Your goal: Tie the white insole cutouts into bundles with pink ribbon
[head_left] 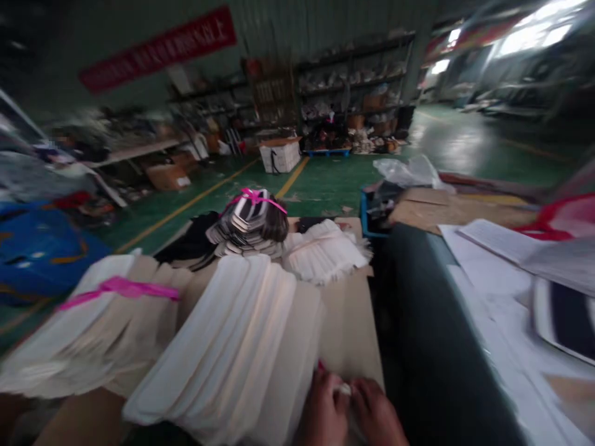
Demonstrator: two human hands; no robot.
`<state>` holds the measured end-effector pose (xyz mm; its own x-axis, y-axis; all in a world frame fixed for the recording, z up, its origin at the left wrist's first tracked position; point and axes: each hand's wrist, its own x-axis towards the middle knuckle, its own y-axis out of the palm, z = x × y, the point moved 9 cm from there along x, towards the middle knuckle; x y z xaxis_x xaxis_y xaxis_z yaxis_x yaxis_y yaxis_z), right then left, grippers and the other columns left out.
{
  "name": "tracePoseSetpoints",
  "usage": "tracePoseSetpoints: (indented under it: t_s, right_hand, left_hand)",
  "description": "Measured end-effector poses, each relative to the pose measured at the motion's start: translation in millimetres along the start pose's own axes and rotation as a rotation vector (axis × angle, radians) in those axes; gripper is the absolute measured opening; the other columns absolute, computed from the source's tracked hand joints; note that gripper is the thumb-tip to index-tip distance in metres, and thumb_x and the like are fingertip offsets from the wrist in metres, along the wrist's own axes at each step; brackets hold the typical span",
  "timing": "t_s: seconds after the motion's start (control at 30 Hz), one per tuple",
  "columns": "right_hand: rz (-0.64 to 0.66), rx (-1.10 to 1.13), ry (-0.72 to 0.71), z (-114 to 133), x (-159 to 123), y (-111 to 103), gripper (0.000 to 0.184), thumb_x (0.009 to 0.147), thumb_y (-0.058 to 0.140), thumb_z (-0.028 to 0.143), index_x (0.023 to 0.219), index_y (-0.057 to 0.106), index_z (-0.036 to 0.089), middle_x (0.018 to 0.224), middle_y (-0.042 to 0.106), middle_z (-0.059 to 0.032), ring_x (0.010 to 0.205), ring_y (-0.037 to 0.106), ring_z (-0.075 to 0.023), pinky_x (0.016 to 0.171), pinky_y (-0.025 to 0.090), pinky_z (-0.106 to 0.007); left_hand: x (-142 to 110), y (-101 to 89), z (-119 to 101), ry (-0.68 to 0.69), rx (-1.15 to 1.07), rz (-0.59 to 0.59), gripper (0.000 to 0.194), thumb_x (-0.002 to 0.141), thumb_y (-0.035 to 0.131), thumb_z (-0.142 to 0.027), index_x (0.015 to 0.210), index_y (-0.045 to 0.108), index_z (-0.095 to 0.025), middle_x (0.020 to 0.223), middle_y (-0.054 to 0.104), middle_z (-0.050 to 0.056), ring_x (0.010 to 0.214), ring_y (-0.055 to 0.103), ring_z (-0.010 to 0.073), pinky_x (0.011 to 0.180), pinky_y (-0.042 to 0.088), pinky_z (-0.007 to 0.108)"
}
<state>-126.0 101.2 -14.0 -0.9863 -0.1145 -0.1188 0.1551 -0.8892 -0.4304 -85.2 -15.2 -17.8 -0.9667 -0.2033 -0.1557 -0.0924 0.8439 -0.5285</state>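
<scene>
**Pinching a small white piece at the near edge of the fanned stack**

Working blurry frame, so details limited. Your left hand (323, 412) and right hand (377, 416) meet low in the frame, fingertips together on a small white piece (344, 389). Both grips look closed to a pinch on it; what exactly the piece is, can't tell. A speck of pink shows just above your left grip, touching the stack edge.

Where things sit from your grips:
- Just left of and beyond the left grip: the fanned stack of white strips (232, 347), overlapping, lying on the cardboard sheet (348, 322) that covers the worktop.
- Far left: a second bundle of pale strips (88, 334) tied with a pink band (121, 288).
- Well ahead: a tied bundle of dark-and-white cut pieces (248, 226) with a pink bow, and a pile of white pieces (325, 251) beside it.
- Right of the right grip: a dark gap, then papers (493, 272) on the neighbouring surface.

To do this well, my read: keep both pinches tight and close together, hold the piece low against the cardboard, and don't drag your left wrist across the fan, since those strips look loose and would slide. Steady your head too.
</scene>
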Motion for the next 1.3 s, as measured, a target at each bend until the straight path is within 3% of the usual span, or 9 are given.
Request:
tracePoseSetpoints:
  t_s: [0.1, 0.37, 0.53, 0.6, 0.77, 0.93, 1.13, 1.3]
  right_hand:
    - [0.128, 0.126, 0.127, -14.4, -11.1, 1.5, 0.029, 0.075, 0.053, 0.044, 0.060, 0.051, 0.019, 0.063, 0.054, -0.0025, 0.063, 0.050, -0.0161, 0.063, 0.041, -0.031]
    - [0.448, 0.480, 0.403, -10.8, -32.2, 23.2, 0.038, 0.065, 0.059, 0.054, 0.062, 0.049, 0.017, 0.048, 0.036, 0.0068, 0.044, 0.025, -0.0062, 0.043, 0.017, -0.022]
    - [0.548, 0.680, 0.538, -11.1, -39.4, 30.3, 0.041, 0.056, 0.069, 0.051, 0.065, 0.047, 0.018, 0.046, 0.026, 0.0107, 0.042, 0.015, -0.0038, 0.042, 0.007, -0.021]
    - [0.545, 0.744, 0.573, -12.8, -39.3, 32.7, 0.042, 0.054, 0.070, 0.049, 0.067, 0.045, 0.018, 0.048, 0.026, 0.0110, 0.042, 0.014, -0.0032, 0.042, 0.004, -0.022]
    - [0.513, 0.822, 0.607, -11.5, -37.2, 39.2, 0.038, 0.055, 0.068, 0.045, 0.066, 0.044, 0.018, 0.049, 0.027, 0.0106, 0.042, 0.014, -0.0025, 0.041, 0.003, -0.021]
    - [0.420, 0.768, 0.587, -12.8, -33.9, 36.8, 0.036, 0.055, 0.067, 0.045, 0.064, 0.044, 0.018, 0.046, 0.030, 0.0103, 0.041, 0.017, -0.0029, 0.041, 0.004, -0.022]
    - [0.267, 0.680, 0.478, -12.3, -31.2, 27.7, 0.048, 0.056, 0.067, 0.061, 0.067, 0.051, 0.016, 0.045, 0.034, 0.0088, 0.041, 0.023, -0.0046, 0.041, 0.012, -0.022]
    - [0.150, 0.643, 0.421, -15.5, -30.7, 20.6, 0.057, 0.055, 0.063, 0.072, 0.060, 0.047, 0.018, 0.045, 0.034, 0.0079, 0.041, 0.024, -0.0056, 0.042, 0.017, -0.022]
  left_hand:
    - [-4.3, 9.5, 4.3, 0.015, -0.039, 0.018, 0.006, 0.084, 0.052, -0.017, 0.084, 0.058, -0.014, 0.091, 0.056, 0.004, 0.092, 0.054, 0.0195, 0.087, 0.044, 0.042]
    - [-11.7, 1.2, 11.3, 0.064, -0.143, -0.040, 0.022, 0.082, 0.045, -0.011, 0.097, 0.060, -0.015, 0.103, 0.059, 0.007, 0.101, 0.054, 0.0205, 0.092, 0.042, 0.044]
    - [-13.0, -3.4, 13.0, -0.001, -0.187, -0.100, 0.010, 0.081, 0.047, -0.022, 0.085, 0.054, -0.017, 0.084, 0.062, 0.004, 0.082, 0.060, 0.0188, 0.078, 0.049, 0.038]
    - [-16.9, -6.8, 9.4, -0.024, -0.199, -0.118, 0.012, 0.081, 0.046, -0.030, 0.083, 0.052, -0.020, 0.082, 0.063, 0.005, 0.080, 0.061, 0.0199, 0.076, 0.050, 0.037]
    - [-28.2, -9.5, -5.0, -0.002, -0.233, -0.054, 0.024, 0.080, 0.049, -0.039, 0.095, 0.056, -0.022, 0.099, 0.065, 0.008, 0.095, 0.060, 0.0218, 0.085, 0.048, 0.035]
    - [-27.7, -7.5, -1.6, -0.071, -0.271, -0.024, 0.030, 0.081, 0.044, -0.047, 0.086, 0.056, -0.020, 0.094, 0.064, 0.008, 0.091, 0.059, 0.0232, 0.085, 0.045, 0.037]
    - [-25.7, -4.0, 10.3, -0.215, -0.367, -0.044, 0.040, 0.079, 0.041, -0.054, 0.090, 0.059, -0.019, 0.092, 0.067, 0.008, 0.087, 0.060, 0.0237, 0.083, 0.046, 0.036]
    - [-30.6, -5.9, 14.8, -0.248, -0.425, -0.111, 0.041, 0.081, 0.043, -0.053, 0.091, 0.060, -0.018, 0.089, 0.067, 0.007, 0.088, 0.062, 0.0247, 0.080, 0.047, 0.035]
